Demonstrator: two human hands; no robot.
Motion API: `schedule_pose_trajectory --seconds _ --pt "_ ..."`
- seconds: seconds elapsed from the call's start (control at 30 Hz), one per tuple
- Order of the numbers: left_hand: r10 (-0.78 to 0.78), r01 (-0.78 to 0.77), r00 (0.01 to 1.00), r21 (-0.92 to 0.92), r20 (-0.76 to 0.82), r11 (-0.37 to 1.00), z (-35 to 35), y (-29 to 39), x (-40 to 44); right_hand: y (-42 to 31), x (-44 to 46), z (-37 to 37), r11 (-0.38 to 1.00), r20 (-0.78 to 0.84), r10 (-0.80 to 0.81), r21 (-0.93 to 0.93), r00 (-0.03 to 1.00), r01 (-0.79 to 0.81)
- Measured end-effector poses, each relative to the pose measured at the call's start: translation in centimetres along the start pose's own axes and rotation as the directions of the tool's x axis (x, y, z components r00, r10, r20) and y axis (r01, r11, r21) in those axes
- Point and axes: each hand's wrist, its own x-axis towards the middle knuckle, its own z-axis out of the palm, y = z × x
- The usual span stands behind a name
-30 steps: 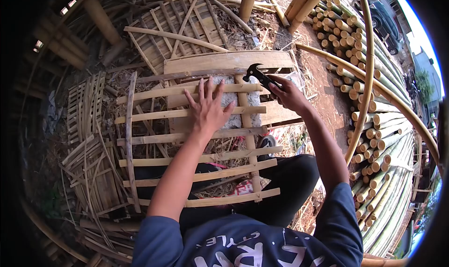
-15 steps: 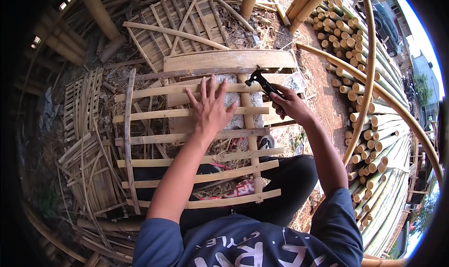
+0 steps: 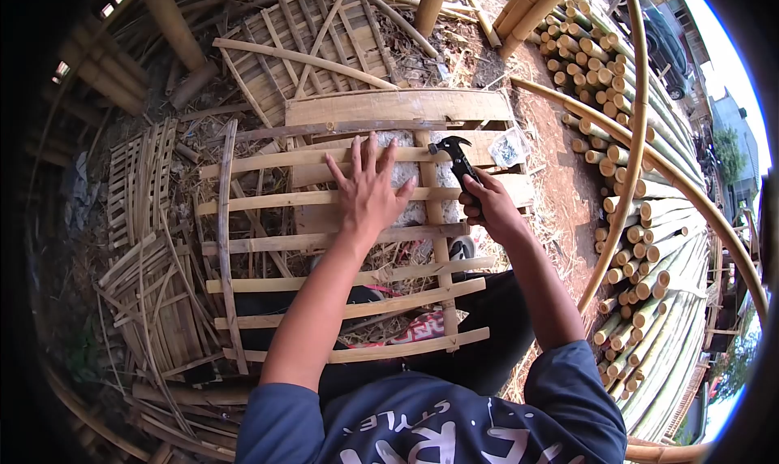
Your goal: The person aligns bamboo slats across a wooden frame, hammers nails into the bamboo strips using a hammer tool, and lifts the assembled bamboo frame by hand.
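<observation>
A lattice frame of bamboo slats (image 3: 268,241) lies in front of me, its slats crossing two lengthwise strips. My left hand (image 3: 367,189) rests flat on its upper slats, fingers spread. In my right hand (image 3: 490,207) is a black claw hammer (image 3: 464,165), gripped by its handle. The hammer's face is at the top slat (image 3: 304,162), by its crossing with the right lengthwise strip (image 3: 432,206); whether it touches is unclear. A pale block (image 3: 402,176) and a wide board (image 3: 389,107) show beneath and behind the frame.
A clear plastic bag of small metal pieces (image 3: 508,150) lies on boards right of the hammer. Stacked bamboo poles (image 3: 649,245) fill the right side, with a bent pole (image 3: 639,131) before them. Slatted panels (image 3: 320,38) lie behind; more slats (image 3: 166,302) are heaped left.
The hammer has swung left and down so its face is at the slat crossing. My right hand shifted slightly down and left. My left hand stays nearly in place.
</observation>
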Motion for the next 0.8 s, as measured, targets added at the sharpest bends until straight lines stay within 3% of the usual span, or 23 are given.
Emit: schedule_pose_trajectory --seconds 0.43,0.8 --pt "-0.010 0.010 1.000 -0.025 -0.010 1.000 0.3 0.1 0.0 0.5 0.0 0.0 1.000 0.035 -0.007 0.027 0.999 0.006" --pt "-0.002 0.001 1.000 -0.022 -0.025 1.000 0.3 0.1 -0.1 -1.0 0.7 -1.2 0.991 0.035 -0.020 -0.130 0.999 0.025"
